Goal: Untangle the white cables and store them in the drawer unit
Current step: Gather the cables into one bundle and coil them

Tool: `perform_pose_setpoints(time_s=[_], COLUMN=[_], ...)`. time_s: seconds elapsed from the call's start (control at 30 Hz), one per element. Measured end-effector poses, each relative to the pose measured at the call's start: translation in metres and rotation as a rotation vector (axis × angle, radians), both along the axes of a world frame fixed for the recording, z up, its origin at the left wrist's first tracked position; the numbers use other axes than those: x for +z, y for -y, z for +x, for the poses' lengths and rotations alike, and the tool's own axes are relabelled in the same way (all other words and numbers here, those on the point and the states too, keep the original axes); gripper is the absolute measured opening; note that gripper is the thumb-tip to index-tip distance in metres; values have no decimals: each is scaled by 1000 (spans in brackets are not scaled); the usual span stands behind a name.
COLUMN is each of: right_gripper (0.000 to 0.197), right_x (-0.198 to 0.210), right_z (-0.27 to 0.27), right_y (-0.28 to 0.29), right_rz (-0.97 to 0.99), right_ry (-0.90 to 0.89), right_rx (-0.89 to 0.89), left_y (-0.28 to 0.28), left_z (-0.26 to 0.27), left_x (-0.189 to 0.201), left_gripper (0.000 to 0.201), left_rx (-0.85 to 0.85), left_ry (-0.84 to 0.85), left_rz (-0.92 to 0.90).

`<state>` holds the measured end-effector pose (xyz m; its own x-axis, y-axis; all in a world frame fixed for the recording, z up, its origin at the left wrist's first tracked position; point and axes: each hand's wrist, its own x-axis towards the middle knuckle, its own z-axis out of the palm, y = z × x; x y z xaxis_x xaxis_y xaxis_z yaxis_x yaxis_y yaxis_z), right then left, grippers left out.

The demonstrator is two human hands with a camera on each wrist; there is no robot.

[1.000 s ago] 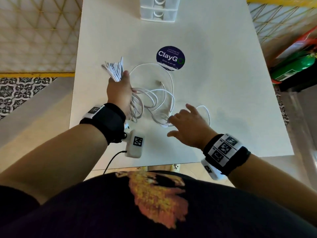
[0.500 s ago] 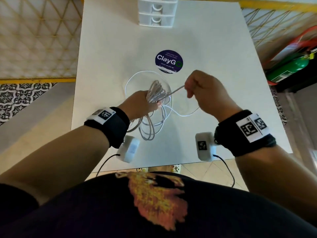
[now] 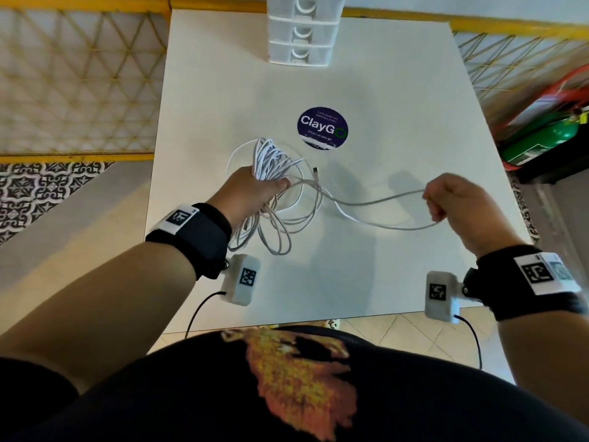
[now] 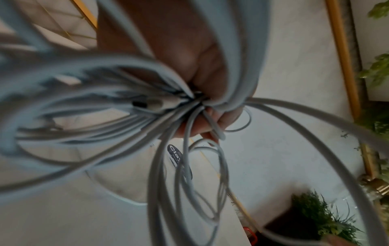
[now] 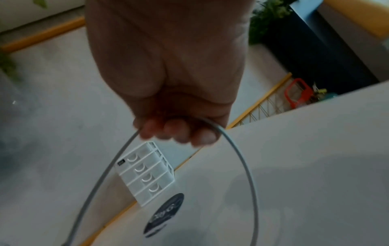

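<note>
My left hand grips a bundle of tangled white cables above the white table; loops hang from it toward the near edge. In the left wrist view the cables fan out past my curled fingers, with a connector among them. My right hand is closed on one cable strand pulled out to the right as a long loop. The strand curves under my fingertips in the right wrist view. A white drawer unit stands at the table's far edge, its drawers closed.
A round dark ClayGo sticker lies on the table beyond the cables. Yellow railing runs along the left and back. A green cylinder and red items sit on the floor at the right.
My right hand has pulled one cable strand far out to the right, away from the bundle. My left hand keeps hold of the bundle and has shifted little.
</note>
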<state>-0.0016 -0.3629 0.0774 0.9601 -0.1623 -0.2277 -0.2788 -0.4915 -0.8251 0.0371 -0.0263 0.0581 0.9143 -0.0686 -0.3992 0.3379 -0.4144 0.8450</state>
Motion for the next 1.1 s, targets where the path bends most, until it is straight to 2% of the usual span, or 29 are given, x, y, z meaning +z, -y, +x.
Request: perform_pose_setpoints(time_s=[0.07, 0.13, 0.17, 0.23, 0.3, 0.33, 0.37, 0.4, 0.43, 0.47, 0.5, 0.57, 0.6, 0.67, 0.73, 0.97, 1.03, 1.1], right_gripper=[19, 13, 8, 7, 8, 12, 20, 31, 40, 46, 47, 37, 29, 14, 7, 18, 21, 20], right_x=[-4, -10, -16, -21, -21, -21, -20, -20, -20, -23, -28, -39, -44, -47, -46, -46, -45, -44], right_z=[0, 1, 1, -2, -9, -12, -15, -18, -17, -13, -6, 7, 12, 18, 23, 20, 15, 9], right_y=[-6, -16, -24, -47, -81, -97, -114, -129, -142, -150, -153, -155, -154, -152, -152, -125, -117, -111], right_rz=[-111, -383, -545, -761, -794, -796, -785, -757, -710, -571, -328, 135, 261, 425, 500, 517, 462, 327], right_ry=[-182, -271, -222, 1, 341, 454, 449, 315, 82, -142, -309, -456, -472, -482, -450, -334, -317, -311], right_rx=[166, 291, 300, 257, 304, 379, 480, 561, 595, 550, 428, 155, 91, 50, 37, 57, 120, 249], left_y=[-1, -2, -3, -3, -2, -1, -2, -2, -2, -2, -2, 2, 5, 9, 13, -3, -5, -5], left_z=[-1, -2, -2, -3, -4, -6, -5, -6, -5, -5, -5, -7, -7, -8, -7, 12, 18, 21], left_x=[1, -1, -1, -3, -3, 0, -1, 0, -2, -3, -3, -3, -1, 6, 13, 5, 4, 4], left_gripper=[31, 30, 30, 35, 38, 38, 38, 39, 38, 34, 33, 49, 43, 17, 14, 16, 14, 14], left_rx=[-4, 3, 12, 26, 39, 40, 30, 15, 1, -7, -7, 22, 26, 22, 34, 323, 388, 397], left_ry=[8, -3, -11, -24, -39, -46, -52, -62, -75, -92, -112, -171, -199, -236, -252, -89, -94, -98], left_rz=[-6, -24, -26, -28, -49, -62, -74, -76, -80, -104, -148, -252, -307, -390, -455, -472, -489, -490])
